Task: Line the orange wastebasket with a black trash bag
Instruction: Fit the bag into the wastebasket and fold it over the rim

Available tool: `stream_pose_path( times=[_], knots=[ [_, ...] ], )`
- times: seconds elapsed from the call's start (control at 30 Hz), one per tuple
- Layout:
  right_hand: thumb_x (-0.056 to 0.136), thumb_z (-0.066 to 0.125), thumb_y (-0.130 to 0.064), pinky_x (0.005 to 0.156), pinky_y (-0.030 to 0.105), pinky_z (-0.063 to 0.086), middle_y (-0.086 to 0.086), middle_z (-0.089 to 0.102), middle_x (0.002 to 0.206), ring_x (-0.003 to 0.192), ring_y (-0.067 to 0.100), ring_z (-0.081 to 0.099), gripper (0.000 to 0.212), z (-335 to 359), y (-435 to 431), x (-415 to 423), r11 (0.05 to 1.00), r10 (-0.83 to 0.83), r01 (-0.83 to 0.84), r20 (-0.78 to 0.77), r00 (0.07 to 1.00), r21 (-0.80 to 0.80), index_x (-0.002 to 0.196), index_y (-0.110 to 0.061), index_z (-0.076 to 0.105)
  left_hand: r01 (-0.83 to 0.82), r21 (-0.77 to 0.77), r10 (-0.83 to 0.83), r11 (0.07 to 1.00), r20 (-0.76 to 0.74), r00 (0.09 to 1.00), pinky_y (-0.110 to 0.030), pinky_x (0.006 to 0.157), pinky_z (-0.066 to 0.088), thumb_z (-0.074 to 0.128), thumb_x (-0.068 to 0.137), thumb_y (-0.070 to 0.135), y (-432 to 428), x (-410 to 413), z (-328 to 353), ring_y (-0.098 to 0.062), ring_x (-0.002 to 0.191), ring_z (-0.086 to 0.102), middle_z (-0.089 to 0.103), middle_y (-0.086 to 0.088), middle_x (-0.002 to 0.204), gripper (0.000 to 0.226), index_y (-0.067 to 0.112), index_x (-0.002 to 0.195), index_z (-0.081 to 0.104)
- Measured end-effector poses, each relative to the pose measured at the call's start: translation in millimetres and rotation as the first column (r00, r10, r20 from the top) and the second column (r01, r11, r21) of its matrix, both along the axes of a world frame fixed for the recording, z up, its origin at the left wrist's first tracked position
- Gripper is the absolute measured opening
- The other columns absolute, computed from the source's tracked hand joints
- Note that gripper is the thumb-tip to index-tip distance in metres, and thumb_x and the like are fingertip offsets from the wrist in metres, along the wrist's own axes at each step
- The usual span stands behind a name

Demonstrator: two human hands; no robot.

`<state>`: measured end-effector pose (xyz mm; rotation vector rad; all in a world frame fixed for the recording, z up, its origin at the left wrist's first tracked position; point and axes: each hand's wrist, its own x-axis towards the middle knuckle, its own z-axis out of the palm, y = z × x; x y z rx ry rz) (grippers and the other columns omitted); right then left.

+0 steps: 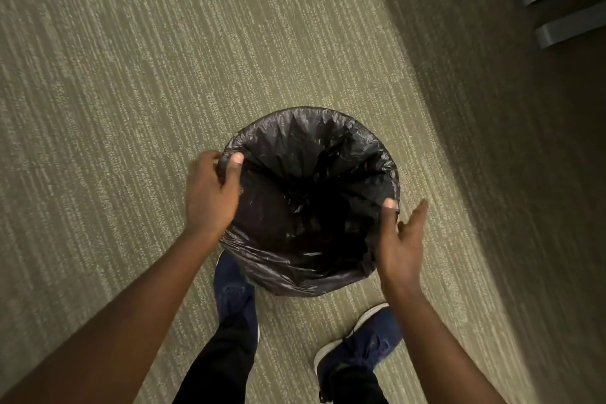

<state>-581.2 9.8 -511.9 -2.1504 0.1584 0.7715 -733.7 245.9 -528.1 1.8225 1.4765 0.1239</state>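
A black trash bag (pixel 305 180) lies spread open inside a round wastebasket on the carpet, its edge folded out over the rim all around. The bag hides the basket's orange wall completely. My left hand (pixel 210 193) grips the bag at the left rim, thumb inside and fingers outside. At the right rim, my right hand (pixel 401 239) has its thumb resting on the bag's edge while the fingers stretch out apart, away from the plastic.
Striped beige carpet (pixel 131 92) surrounds the basket. My two dark blue shoes (pixel 234 292) stand just behind it. Two grey furniture feet (pixel 564 29) sit at the far right in a shadowed strip of floor.
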Motion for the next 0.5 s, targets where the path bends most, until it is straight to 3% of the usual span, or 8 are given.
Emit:
stream_pose_path(
  times=[0.1,0.17,0.2,0.27,0.3,0.33,0.43,0.5],
  knots=[
    [0.085,0.059,-0.071,0.113,0.043,0.042,-0.001,0.045,0.156,0.139,0.02,0.049,0.088,-8,-6,2,0.981,-0.188,0.193,-0.2,0.961,0.003,0.158,-0.032,0.027,-0.263,-0.035,0.263,0.964,-0.013,0.965,-0.054,0.102,0.049,0.042,0.095,0.069,-15,-16,20,-0.033,0.132,0.049,0.039,-0.015,0.153,0.077,0.015,0.149,0.036],
    [0.093,0.067,-0.046,0.099,0.039,0.054,-0.001,0.065,0.135,0.117,0.019,0.066,0.054,-16,-9,3,0.985,-0.161,0.17,-0.312,0.936,0.001,0.141,-0.027,0.054,-0.434,-0.227,0.419,0.872,-0.113,0.901,-0.053,0.098,0.05,0.047,0.095,0.065,-44,-26,30,-0.035,0.127,0.053,0.042,-0.018,0.152,0.074,0.015,0.148,0.038],
    [0.095,0.067,-0.033,0.094,0.039,0.057,0.001,0.071,0.126,0.109,0.021,0.069,0.038,-19,-9,3,0.989,-0.141,0.145,-0.344,0.928,-0.014,0.132,-0.025,0.061,-0.502,-0.368,0.483,0.783,-0.148,0.863,-0.05,0.092,0.053,0.049,0.097,0.058,-60,-29,35,-0.034,0.117,0.059,0.051,-0.022,0.143,0.064,0.012,0.141,0.046],
    [0.096,0.063,-0.016,0.077,0.033,0.06,0.004,0.075,0.111,0.095,0.022,0.072,0.024,-20,-5,5,0.991,-0.13,0.119,-0.393,0.91,-0.054,0.118,-0.022,0.067,-0.606,-0.621,0.678,0.497,-0.158,0.718,-0.04,0.078,0.054,0.049,0.103,0.035,-89,-29,44,-0.03,0.098,0.064,0.067,-0.021,0.115,0.031,0.009,0.114,0.062],
    [0.095,0.061,-0.011,0.065,0.027,0.059,0.004,0.075,0.103,0.086,0.02,0.072,0.019,-18,-3,7,0.991,-0.136,0.12,-0.411,0.902,-0.063,0.11,-0.021,0.068,-0.625,-0.686,0.747,0.371,-0.179,0.641,-0.038,0.075,0.053,0.047,0.104,0.022,-100,-27,51,-0.028,0.093,0.065,0.069,-0.015,0.103,0.022,0.01,0.102,0.065],
    [0.094,0.06,-0.007,0.053,0.022,0.055,0.003,0.074,0.094,0.076,0.017,0.07,0.017,-13,-1,8,0.99,-0.144,0.129,-0.422,0.895,-0.063,0.102,-0.02,0.069,-0.63,-0.712,0.779,0.309,-0.191,0.597,-0.039,0.076,0.052,0.044,0.102,0.01,-108,-27,54,-0.026,0.088,0.064,0.068,-0.011,0.095,0.022,0.011,0.094,0.065],
    [0.092,0.059,-0.004,0.038,0.016,0.045,0.0,0.066,0.075,0.061,0.014,0.06,0.016,2,3,13,0.984,-0.176,0.148,-0.436,0.883,-0.099,0.097,-0.017,0.066,-0.575,-0.738,0.745,0.353,-0.15,0.65,-0.045,0.094,0.05,0.035,0.095,-0.011,-126,-26,62,-0.025,0.088,0.061,0.066,-0.008,0.088,0.04,0.015,0.096,0.065],
    [0.092,0.059,-0.004,0.04,0.019,0.046,0.001,0.067,0.079,0.067,0.017,0.063,0.017,17,0,19,0.974,-0.226,0.194,-0.45,0.864,-0.116,0.089,-0.02,0.062,-0.476,-0.774,0.676,0.417,-0.086,0.732,-0.041,0.086,0.052,0.039,0.096,-0.013,-131,-20,77,-0.025,0.096,0.067,0.073,-0.007,0.1,0.043,0.019,0.11,0.065]
  ],
)
